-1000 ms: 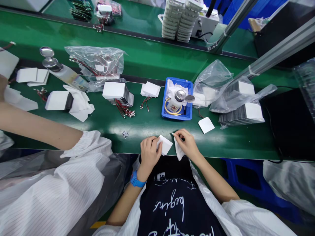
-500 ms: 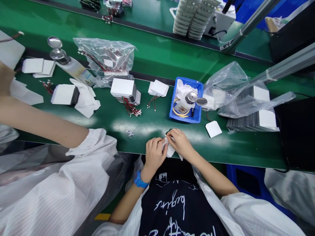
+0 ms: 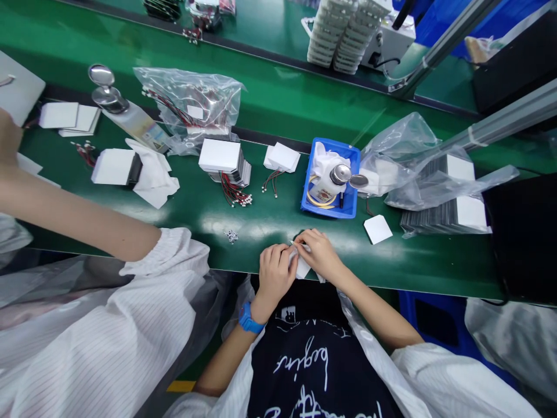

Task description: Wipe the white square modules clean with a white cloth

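At the bench's front edge my left hand (image 3: 276, 268) is closed around the left side of a white flat square piece (image 3: 303, 269). My right hand (image 3: 319, 252) meets it from the other side, thumb and fingers pinched near the piece's upper edge. A small pale tip (image 3: 292, 243) pokes out between the two hands; what the right fingers pinch is mostly covered. A bit of white material (image 3: 321, 278) shows below the right palm. Left of my hands lies a little heap of small white parts (image 3: 231, 236).
Beyond my hands stand a stack of white-topped pieces (image 3: 220, 155) with red-black wires, a blue bin (image 3: 308, 203) holding a pump bottle (image 3: 326, 184), and a single white piece (image 3: 378, 229). Bagged stacks (image 3: 461, 212) sit right. A co-worker's arm (image 3: 87, 217) reaches in from the left.
My hands keep nearly the same grip, with only slight finger movement. The co-worker's arm has shifted slightly at the left, and the white sheet beside it is now more covered.
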A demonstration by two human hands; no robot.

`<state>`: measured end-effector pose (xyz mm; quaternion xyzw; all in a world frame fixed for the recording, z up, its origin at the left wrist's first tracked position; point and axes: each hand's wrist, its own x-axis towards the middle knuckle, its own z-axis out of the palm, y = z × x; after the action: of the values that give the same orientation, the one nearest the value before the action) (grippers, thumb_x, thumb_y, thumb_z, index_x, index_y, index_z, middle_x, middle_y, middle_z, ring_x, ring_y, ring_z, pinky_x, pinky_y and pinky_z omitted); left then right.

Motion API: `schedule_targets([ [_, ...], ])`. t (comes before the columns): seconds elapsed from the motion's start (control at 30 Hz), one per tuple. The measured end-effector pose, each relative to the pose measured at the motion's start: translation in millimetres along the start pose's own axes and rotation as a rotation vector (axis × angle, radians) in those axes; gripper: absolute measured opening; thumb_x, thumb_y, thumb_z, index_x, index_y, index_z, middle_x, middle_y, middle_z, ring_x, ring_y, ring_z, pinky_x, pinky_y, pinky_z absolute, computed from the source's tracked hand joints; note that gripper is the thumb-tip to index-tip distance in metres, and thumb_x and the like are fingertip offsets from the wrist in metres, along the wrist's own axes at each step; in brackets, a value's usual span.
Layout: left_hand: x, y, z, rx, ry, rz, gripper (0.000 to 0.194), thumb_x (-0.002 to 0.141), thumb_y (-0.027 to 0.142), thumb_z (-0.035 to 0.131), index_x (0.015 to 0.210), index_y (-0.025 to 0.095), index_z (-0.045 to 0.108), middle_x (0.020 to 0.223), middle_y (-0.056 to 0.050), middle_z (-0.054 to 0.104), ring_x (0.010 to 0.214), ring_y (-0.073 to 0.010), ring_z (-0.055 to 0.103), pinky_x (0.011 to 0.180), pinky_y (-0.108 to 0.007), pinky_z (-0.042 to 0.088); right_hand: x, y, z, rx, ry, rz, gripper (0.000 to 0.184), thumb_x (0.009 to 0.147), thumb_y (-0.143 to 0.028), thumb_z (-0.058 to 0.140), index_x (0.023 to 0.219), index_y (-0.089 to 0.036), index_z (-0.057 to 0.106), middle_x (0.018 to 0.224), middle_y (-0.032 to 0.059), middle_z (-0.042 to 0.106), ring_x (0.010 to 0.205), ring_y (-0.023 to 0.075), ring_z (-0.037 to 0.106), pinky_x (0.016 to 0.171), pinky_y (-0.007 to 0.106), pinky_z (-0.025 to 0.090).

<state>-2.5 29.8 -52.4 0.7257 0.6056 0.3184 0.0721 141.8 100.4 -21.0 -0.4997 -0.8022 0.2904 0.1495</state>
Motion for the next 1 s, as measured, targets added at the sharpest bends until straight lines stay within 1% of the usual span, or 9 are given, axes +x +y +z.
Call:
schedule_targets([
  [0.1,0,-1,0.2,-0.001,0.005,-0.005,0.014,0.093,0.021,0.058,0.104,0.014,0.064,0.100,-0.013,0.067,0.096,-0.0272,0.059,0.086,-0.040,0.045,0,4,-2,0.004,0.050,0.019,0.012,0.095,-0.021,0.053,0.085,-0.021,0.059,0.089,0.0055,0.066,0.085,0.0218,0.059,0.077,0.035,0.043],
  [0.2,-1,-1,0.2,-0.008,0.006,-0.003,0.014,0.093,0.021,0.058,0.104,0.014,0.063,0.100,-0.013,0.067,0.096,-0.0270,0.060,0.086,-0.040,0.045,-2,13,-12,0.033,0.113,0.030,0.014,0.097,-0.024,0.050,0.086,-0.022,0.059,0.087,0.0054,0.065,0.082,0.0201,0.060,0.075,0.033,0.046],
  [0.27,-1,-2,0.2,-0.016,0.010,-0.003,0.013,0.094,0.021,0.057,0.103,0.015,0.063,0.100,-0.013,0.066,0.097,-0.0270,0.059,0.085,-0.040,0.045,-8,21,-21,0.046,0.158,0.041,0.012,0.097,-0.027,0.051,0.091,-0.022,0.060,0.086,0.0049,0.065,0.079,0.0197,0.060,0.072,0.031,0.047],
  [0.37,-3,-4,0.5,-0.034,0.025,-0.004,0.011,0.094,0.021,0.056,0.101,0.016,0.063,0.099,-0.012,0.066,0.096,-0.0265,0.059,0.085,-0.040,0.045,-23,33,-32,0.025,0.234,0.066,0.013,0.098,-0.031,0.051,0.099,-0.021,0.059,0.086,0.0062,0.064,0.082,0.0218,0.060,0.074,0.034,0.047],
  [0.53,-5,-7,1.2,-0.062,0.044,0.008,0.008,0.096,0.020,0.054,0.098,0.016,0.061,0.099,-0.011,0.065,0.093,-0.0245,0.060,0.083,-0.038,0.046,-46,44,-34,0.001,0.288,0.077,0.018,0.098,-0.036,0.051,0.089,-0.022,0.059,0.085,0.0068,0.067,0.081,0.0238,0.061,0.076,0.037,0.045],
  [0.63,-5,-8,0.8,-0.075,0.048,0.016,0.008,0.096,0.019,0.053,0.098,0.016,0.061,0.100,-0.012,0.065,0.093,-0.0242,0.059,0.082,-0.038,0.047,-55,42,-34,0.032,0.342,0.075,0.018,0.100,-0.034,0.048,0.093,-0.022,0.059,0.092,0.0073,0.069,0.088,0.0235,0.064,0.080,0.038,0.047],
  [0.73,-4,-7,-0.2,-0.084,0.053,0.011,0.014,0.096,0.020,0.052,0.106,0.014,0.060,0.105,-0.014,0.063,0.100,-0.0256,0.058,0.087,-0.040,0.049,-61,40,-37,0.060,0.410,0.070,0.019,0.101,-0.030,0.042,0.099,-0.022,0.059,0.103,0.0096,0.069,0.099,0.0246,0.063,0.088,0.041,0.048],
  [0.87,-3,-7,-0.6,-0.082,0.036,0.016,0.026,0.096,0.019,0.051,0.120,0.013,0.058,0.118,-0.017,0.061,0.114,-0.0284,0.055,0.098,-0.044,0.047,-62,42,-40,0.092,0.421,0.050,0.019,0.100,-0.025,0.041,0.100,-0.022,0.060,0.099,0.0094,0.068,0.095,0.0248,0.062,0.085,0.041,0.049],
  [1.0,-4,-7,0.2,-0.070,0.018,0.029,0.028,0.097,0.019,0.050,0.123,0.014,0.059,0.120,-0.017,0.061,0.117,-0.0289,0.055,0.100,-0.045,0.047,-61,46,-42,0.135,0.413,0.033,0.018,0.097,-0.019,0.043,0.102,-0.021,0.060,0.098,0.0086,0.067,0.095,0.0238,0.062,0.082,0.040,0.051],
])
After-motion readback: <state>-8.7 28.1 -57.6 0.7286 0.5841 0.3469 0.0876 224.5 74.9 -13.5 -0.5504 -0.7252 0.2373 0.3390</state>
